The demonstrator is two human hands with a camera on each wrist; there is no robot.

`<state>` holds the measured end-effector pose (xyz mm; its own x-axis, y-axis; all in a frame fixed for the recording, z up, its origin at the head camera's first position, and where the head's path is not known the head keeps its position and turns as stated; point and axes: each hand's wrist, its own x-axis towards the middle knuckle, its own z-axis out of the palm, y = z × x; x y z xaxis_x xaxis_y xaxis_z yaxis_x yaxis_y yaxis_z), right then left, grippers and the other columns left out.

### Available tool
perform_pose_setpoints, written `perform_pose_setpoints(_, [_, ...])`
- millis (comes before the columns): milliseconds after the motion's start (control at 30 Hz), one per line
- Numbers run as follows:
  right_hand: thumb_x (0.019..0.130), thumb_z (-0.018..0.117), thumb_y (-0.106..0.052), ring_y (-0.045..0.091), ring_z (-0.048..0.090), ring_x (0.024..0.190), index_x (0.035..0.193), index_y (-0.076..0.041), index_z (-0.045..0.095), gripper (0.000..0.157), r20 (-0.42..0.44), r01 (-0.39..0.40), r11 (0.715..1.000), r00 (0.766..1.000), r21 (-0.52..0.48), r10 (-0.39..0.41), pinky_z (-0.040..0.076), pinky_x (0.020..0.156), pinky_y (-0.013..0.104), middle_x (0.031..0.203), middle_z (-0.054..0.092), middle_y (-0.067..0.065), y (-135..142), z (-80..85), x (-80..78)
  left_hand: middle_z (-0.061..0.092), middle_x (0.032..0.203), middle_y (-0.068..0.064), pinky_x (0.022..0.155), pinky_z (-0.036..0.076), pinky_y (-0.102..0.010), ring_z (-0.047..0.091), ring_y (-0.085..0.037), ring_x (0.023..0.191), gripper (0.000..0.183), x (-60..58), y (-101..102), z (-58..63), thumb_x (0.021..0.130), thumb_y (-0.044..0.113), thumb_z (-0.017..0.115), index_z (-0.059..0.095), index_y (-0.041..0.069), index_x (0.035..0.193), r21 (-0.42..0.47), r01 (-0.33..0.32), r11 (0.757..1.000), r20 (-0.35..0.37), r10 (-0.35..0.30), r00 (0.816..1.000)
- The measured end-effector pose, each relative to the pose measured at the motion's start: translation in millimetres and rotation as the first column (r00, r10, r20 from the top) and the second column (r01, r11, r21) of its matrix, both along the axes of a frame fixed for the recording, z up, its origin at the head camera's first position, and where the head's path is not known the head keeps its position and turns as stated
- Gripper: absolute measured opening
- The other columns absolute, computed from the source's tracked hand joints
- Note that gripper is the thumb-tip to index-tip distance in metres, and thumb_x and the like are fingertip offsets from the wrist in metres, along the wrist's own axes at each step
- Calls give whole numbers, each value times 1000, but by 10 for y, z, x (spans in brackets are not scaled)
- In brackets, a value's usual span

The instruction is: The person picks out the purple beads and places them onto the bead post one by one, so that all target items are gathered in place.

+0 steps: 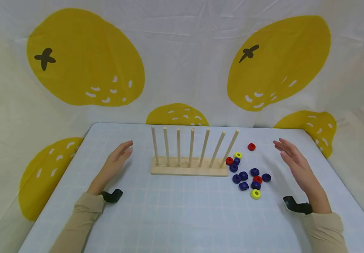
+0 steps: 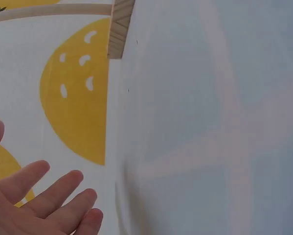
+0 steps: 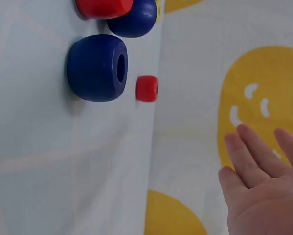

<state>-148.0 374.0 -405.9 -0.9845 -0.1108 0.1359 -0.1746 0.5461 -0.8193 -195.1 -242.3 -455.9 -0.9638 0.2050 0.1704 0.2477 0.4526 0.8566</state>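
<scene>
A wooden rack (image 1: pixel 189 171) with several upright pegs stands mid-table. Loose beads lie to its right: several blue beads (image 1: pixel 243 186), red beads (image 1: pixel 251 147) and yellow beads (image 1: pixel 255 194). Left of the rack, my left hand (image 1: pixel 116 160) is held over the table with straight fingers and holds nothing; the rack's end (image 2: pixel 121 29) shows in the left wrist view. My right hand (image 1: pixel 297 163), to the right of the beads, has its fingers extended and holds nothing. A blue bead (image 3: pixel 97 68) with its hole showing appears large in the right wrist view.
The table (image 1: pixel 169 218) has a pale checked cover. Behind it hangs a white cloth (image 1: pixel 185 52) printed with large yellow fruit shapes. A dark wrist camera (image 1: pixel 113 195) is strapped on the left wrist and another camera (image 1: pixel 297 205) on the right.
</scene>
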Motion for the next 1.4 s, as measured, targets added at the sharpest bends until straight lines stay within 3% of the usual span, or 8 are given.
perform_pose_setpoints(133, [109,38,-26,4,41,134,156,-21,30,48,58,-37,989,997,-143,45,24,117,27,152,44,11,42,-109,-22,44,150,-20,112,35,-31,39,-37,139,47,-82,94,-104,106,20,50,41,-2,147,105,57,993,41,-62,997])
perform_pose_setpoints(233, [109,38,-26,2,51,127,153,-13,36,46,99,-76,974,990,-211,98,38,101,11,145,51,9,65,-183,-34,46,150,-14,107,35,-18,39,-31,140,46,-97,165,-207,106,21,51,44,3,147,162,113,980,50,-123,991])
perform_pose_setpoints(367, [109,39,-27,3,57,121,149,-2,38,48,154,-115,949,974,-295,166,43,96,11,139,58,4,129,-285,-35,46,150,-9,117,28,-36,35,-27,143,49,-42,276,-203,102,23,58,45,7,147,106,186,977,27,-190,981])
perform_pose_setpoints(500, [109,39,-23,8,58,122,147,5,37,48,200,-126,942,960,-312,195,46,96,16,139,58,8,211,-412,-26,45,151,-12,116,22,-53,34,-31,143,67,-44,311,-266,90,29,75,47,10,148,-150,237,960,-93,-253,963])
perform_pose_setpoints(633, [107,46,-23,6,56,123,148,0,40,47,268,-128,958,943,-256,198,45,95,14,143,55,10,253,-497,-2,41,153,-18,110,22,-55,36,-34,141,79,-43,287,-389,80,39,83,50,13,146,-337,200,920,-190,-274,943])
perform_pose_setpoints(767, [103,56,-23,-2,52,123,146,-4,46,47,305,-122,972,935,-202,181,42,94,9,143,55,6,317,-536,47,42,151,-20,110,22,-56,37,-36,140,77,-37,321,-400,78,35,85,52,11,143,-341,203,918,-221,-288,932])
perform_pose_setpoints(1000, [95,67,-13,-4,46,129,141,-4,53,49,274,-162,971,940,-174,206,39,98,9,144,53,9,418,-600,83,51,144,-19,107,26,-57,44,-37,134,71,-45,389,-407,75,29,88,59,11,137,-263,215,941,-237,-279,931])
perform_pose_setpoints(1400, [95,68,-12,-5,48,123,132,-9,62,38,202,-219,975,954,-28,220,36,97,6,136,59,11,356,-651,26,56,140,-16,106,28,-60,46,-38,131,68,-46,387,-368,72,27,91,64,14,132,-234,204,951,-229,-258,939])
